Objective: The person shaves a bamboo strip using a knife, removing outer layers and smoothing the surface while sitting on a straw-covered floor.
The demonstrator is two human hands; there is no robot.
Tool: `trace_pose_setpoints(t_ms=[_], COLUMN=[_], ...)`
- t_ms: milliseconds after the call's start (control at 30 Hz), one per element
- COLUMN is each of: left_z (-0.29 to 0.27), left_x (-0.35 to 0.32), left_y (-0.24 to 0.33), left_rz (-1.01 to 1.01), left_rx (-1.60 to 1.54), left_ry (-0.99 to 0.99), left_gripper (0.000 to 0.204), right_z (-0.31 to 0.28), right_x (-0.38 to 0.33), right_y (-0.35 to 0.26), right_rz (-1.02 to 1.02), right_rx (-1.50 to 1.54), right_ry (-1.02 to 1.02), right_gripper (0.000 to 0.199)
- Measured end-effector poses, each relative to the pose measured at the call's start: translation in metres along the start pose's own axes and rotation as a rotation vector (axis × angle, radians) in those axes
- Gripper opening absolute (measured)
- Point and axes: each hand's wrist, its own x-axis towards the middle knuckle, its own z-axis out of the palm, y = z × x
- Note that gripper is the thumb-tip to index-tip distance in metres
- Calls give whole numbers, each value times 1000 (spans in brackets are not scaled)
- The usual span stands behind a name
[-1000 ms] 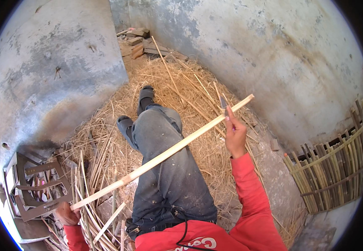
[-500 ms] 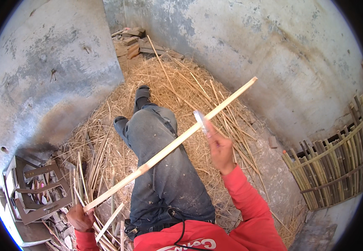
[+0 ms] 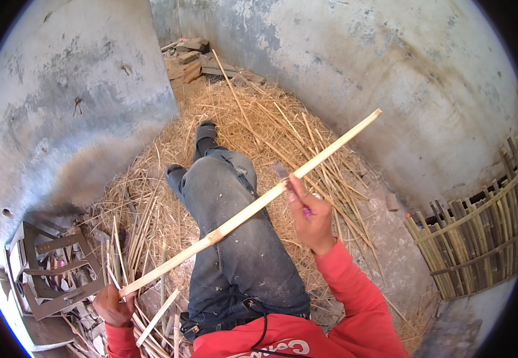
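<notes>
A long, pale split bamboo strip [image 3: 241, 218] runs slantwise across my legs, from low on the left to high on the right. My left hand [image 3: 114, 305] is closed round its lower end. Past the middle of the strip, my right hand [image 3: 314, 222] is closed on a small knife. The flat blade of the knife [image 3: 280, 170] shows at the strip's far edge, and my fingertips meet the strip there. Most of the handle is hidden in my palm, with a bit of purple showing between the fingers.
Straw-like shavings [image 3: 223, 101] and loose bamboo strips [image 3: 330, 173] cover the floor around my legs. A brown metal frame [image 3: 62, 268] stands at lower left, a bound bamboo-stick panel [image 3: 473, 238] at right. Bricks [image 3: 190, 59] lie at the back between weathered walls [image 3: 378, 71].
The bamboo strip has shifted slightly to the right. My right hand has turned a little, and its fingertips now meet the strip beside the blade. My left hand keeps hold of the lower end.
</notes>
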Motion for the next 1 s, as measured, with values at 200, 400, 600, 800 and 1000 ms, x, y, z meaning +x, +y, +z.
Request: trace_pose_setpoints(t_ms=[200, 400, 600, 800, 1000], left_z=[-5, -13, -2, 13, 5], left_x=[-35, -71, -69, -49, -40], left_y=[-53, -125, -139, -123, -87], left_rz=[4, -4, 43, 57, 39], left_rx=[47, 196, 175, 108, 67], left_ry=[28, 75, 124, 171, 106], left_gripper=[66, 68, 69, 70, 70], right_z=[-37, -102, -113, -48, -20], right_x=[40, 90, 94, 51, 27], right_y=[41, 123, 143, 104, 44], right_rz=[-27, 68, -111, 119, 197], right_rx=[-129, -358, -405, -211, -82], right_ry=[119, 268, 354, 100, 73], right_gripper=[40, 41, 42, 41, 41])
